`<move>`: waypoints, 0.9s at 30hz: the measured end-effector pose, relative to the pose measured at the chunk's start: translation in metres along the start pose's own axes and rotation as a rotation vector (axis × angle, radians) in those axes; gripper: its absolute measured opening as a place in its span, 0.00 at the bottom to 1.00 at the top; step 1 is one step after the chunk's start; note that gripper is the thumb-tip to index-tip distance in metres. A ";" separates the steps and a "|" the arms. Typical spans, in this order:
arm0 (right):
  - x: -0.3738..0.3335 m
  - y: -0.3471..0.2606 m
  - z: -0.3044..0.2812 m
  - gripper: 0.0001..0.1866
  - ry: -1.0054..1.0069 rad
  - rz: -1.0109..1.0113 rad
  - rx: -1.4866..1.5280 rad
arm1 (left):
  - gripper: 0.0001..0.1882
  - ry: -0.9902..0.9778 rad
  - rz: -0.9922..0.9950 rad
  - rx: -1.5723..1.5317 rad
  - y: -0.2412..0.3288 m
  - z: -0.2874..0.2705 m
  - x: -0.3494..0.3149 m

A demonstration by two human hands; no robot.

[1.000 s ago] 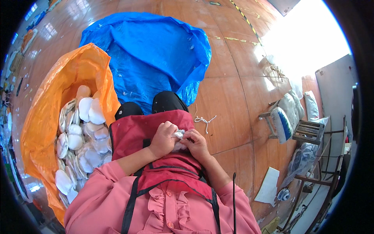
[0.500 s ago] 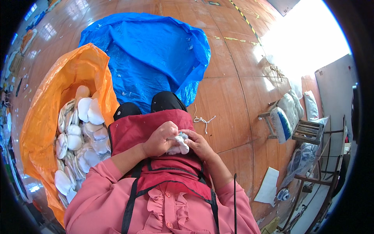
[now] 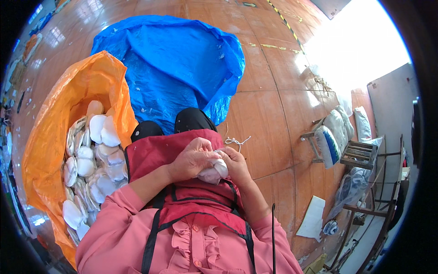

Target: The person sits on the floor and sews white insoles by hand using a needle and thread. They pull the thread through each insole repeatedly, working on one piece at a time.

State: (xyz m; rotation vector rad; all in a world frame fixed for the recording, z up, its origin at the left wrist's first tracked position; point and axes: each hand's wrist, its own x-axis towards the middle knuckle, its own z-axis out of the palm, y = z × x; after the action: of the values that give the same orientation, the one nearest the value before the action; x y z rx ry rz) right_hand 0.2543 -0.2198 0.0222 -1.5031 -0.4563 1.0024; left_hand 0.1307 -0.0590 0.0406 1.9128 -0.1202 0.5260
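Note:
Above the dark red apron (image 3: pixel 153 150) on my lap, both hands work at a small, soft white fabric piece (image 3: pixel 214 174), bunched up and partly covered by my fingers. My left hand (image 3: pixel 192 159) pinches its upper edge, thumb and fingers together. From the other side my right hand (image 3: pixel 233 164) grips it, thumb close to the left fingertips. At my left stands an orange plastic bag (image 3: pixel 43 141), its mouth wide, full of white and cream rounded pads (image 3: pixel 86 160) lying in overlapping stacks.
A large blue plastic sheet or bag (image 3: pixel 169 59) spreads before my knees. White string (image 3: pixel 238 142) lies on the brown floor to the right. Farther right are a wooden stool (image 3: pixel 359 154), cushions (image 3: pixel 329 139), a white sheet (image 3: pixel 312 218) and a metal rack (image 3: pixel 372 212).
The white piece has been turned, showing a rounder, fuller shape below my fingers. My left hand has shifted its pinch, and the right fingers have moved up around the piece.

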 end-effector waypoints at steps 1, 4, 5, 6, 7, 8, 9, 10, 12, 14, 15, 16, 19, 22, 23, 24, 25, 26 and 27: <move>-0.001 -0.001 0.002 0.10 0.021 -0.007 -0.045 | 0.11 -0.034 0.020 0.095 0.007 -0.006 0.004; -0.005 -0.007 0.006 0.10 0.074 -0.050 -0.179 | 0.09 -0.167 0.086 0.285 0.024 -0.021 0.015; -0.005 -0.009 0.008 0.10 0.086 -0.068 -0.226 | 0.11 -0.224 0.109 0.287 0.021 -0.023 0.016; -0.005 -0.008 0.008 0.10 0.098 -0.075 -0.272 | 0.12 -0.281 0.132 0.289 0.018 -0.025 0.015; -0.003 -0.006 0.009 0.09 0.107 -0.084 -0.318 | 0.12 -0.265 0.156 0.296 0.013 -0.023 0.010; -0.002 -0.006 0.009 0.09 0.118 -0.097 -0.365 | 0.11 -0.249 0.184 0.304 0.007 -0.019 0.004; -0.001 -0.006 0.010 0.09 0.139 -0.087 -0.384 | 0.11 -0.234 0.211 0.311 0.001 -0.017 -0.001; -0.002 -0.005 0.012 0.09 0.162 -0.072 -0.404 | 0.09 -0.218 0.214 0.308 0.001 -0.018 -0.001; -0.001 -0.001 0.015 0.10 0.211 -0.072 -0.422 | 0.05 -0.187 0.136 0.286 0.001 -0.017 0.000; 0.000 0.002 0.016 0.10 0.230 -0.101 -0.472 | 0.08 -0.191 0.000 0.297 0.009 -0.018 0.006; 0.000 0.004 0.016 0.11 0.239 -0.116 -0.496 | 0.11 -0.209 -0.096 0.318 0.015 -0.018 0.010; 0.001 0.003 0.018 0.11 0.222 -0.153 -0.518 | 0.14 -0.222 -0.192 0.342 0.021 -0.018 0.015; 0.003 0.002 0.021 0.12 0.189 -0.210 -0.575 | 0.21 -0.199 -0.408 0.497 0.020 -0.005 0.018; 0.002 -0.002 0.024 0.12 0.207 -0.171 -0.586 | 0.20 -0.240 -0.556 0.430 0.020 -0.009 0.021; 0.003 0.001 0.023 0.12 0.207 -0.183 -0.587 | 0.19 -0.238 -0.566 0.414 0.016 -0.009 0.018; 0.004 0.006 0.021 0.12 0.207 -0.196 -0.588 | 0.19 -0.218 -0.579 0.398 0.011 -0.007 0.015; 0.005 0.009 0.021 0.13 0.210 -0.211 -0.589 | 0.18 -0.198 -0.590 0.384 0.007 -0.005 0.011; 0.005 0.010 0.020 0.13 0.204 -0.227 -0.581 | 0.18 -0.179 -0.600 0.370 0.004 -0.003 0.009; 0.006 0.010 0.020 0.12 0.200 -0.244 -0.573 | 0.17 -0.170 -0.625 0.308 0.001 -0.001 0.006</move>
State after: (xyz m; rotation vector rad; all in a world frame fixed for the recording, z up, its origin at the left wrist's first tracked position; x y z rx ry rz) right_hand 0.2388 -0.2055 0.0128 -1.9745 -0.8062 0.5399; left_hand 0.1359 -0.0573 0.0445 2.1518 0.4621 -0.0464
